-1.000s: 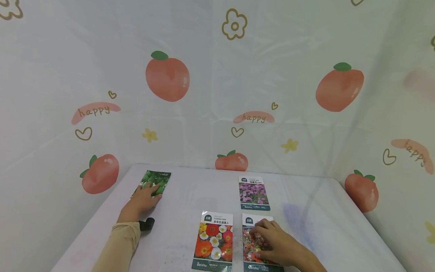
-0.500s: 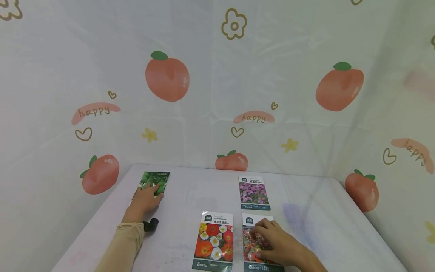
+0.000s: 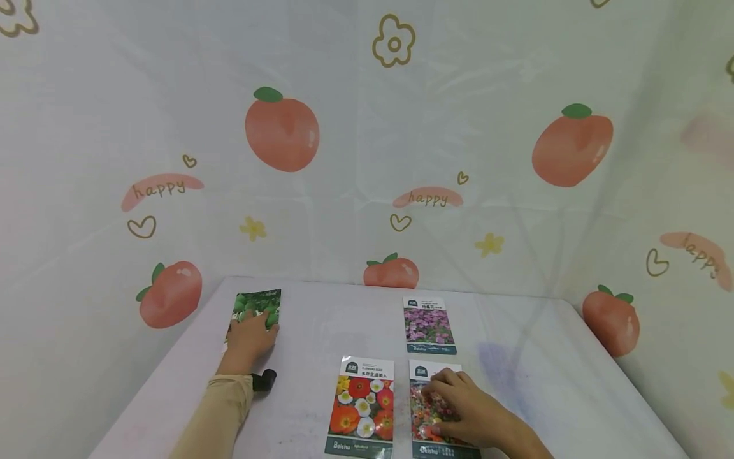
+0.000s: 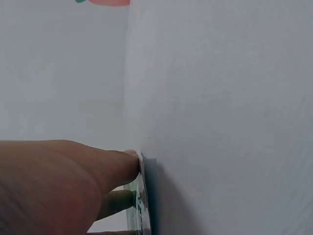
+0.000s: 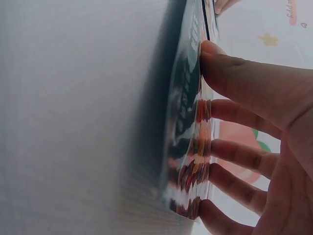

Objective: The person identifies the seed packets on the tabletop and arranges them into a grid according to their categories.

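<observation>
At the far left of the table, in the head view, my left hand (image 3: 251, 340) rests its fingertips on a green leafy seed packet (image 3: 259, 302). The left wrist view has the thumb at the edge of that packet (image 4: 142, 210), which lies flat on the tabletop. My right hand (image 3: 470, 408) touches a seed packet with mixed small flowers (image 3: 424, 421) at the near right. Its spread fingertips press on the packet's face in the right wrist view, and the palm stands off it. The hand covers part of this packet's right side.
A seed packet with orange and white poppies (image 3: 361, 408) lies just left of the mixed-flower packet. Behind them is a packet with purple flowers (image 3: 428, 326). The white table (image 3: 321, 319) meets a printed curtain (image 3: 344, 242) at the back and sides.
My left hand has shifted right and slightly nearer, and the green packet has turned from a slant to nearly straight. The right hand and the other packets stay in place.
</observation>
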`<move>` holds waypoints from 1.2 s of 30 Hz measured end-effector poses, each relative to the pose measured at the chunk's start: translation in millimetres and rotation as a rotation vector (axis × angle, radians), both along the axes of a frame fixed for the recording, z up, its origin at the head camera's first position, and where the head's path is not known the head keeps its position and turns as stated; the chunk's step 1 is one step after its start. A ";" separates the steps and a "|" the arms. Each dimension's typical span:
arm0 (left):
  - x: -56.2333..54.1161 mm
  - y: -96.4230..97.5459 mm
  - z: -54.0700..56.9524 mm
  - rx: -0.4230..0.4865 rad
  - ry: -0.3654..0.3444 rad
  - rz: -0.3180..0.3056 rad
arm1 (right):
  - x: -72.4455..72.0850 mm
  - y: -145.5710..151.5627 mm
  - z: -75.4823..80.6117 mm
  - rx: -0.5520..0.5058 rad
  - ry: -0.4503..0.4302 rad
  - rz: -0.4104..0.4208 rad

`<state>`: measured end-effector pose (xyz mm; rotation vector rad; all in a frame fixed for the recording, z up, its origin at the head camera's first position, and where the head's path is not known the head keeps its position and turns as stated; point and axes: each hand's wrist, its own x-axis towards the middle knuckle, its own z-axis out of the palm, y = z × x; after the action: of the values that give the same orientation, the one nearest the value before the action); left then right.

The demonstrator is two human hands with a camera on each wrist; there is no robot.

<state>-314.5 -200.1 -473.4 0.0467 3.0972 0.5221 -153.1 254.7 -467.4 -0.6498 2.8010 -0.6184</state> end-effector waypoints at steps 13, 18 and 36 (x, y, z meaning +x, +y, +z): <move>0.1 14.6 -7.7 0.030 0.045 0.090 | -1.1 0.5 2.5 0.010 -0.006 0.001; 0.2 14.7 -8.8 0.040 0.047 0.110 | -1.3 -0.6 2.0 0.004 -0.012 0.000; 5.4 15.7 -0.5 0.037 0.043 0.118 | -3.8 -2.9 0.8 0.009 -0.038 -0.018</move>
<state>-309.1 -184.5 -473.9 -0.1266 3.1470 0.5889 -156.9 251.8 -466.6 -0.6050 2.7759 -0.6140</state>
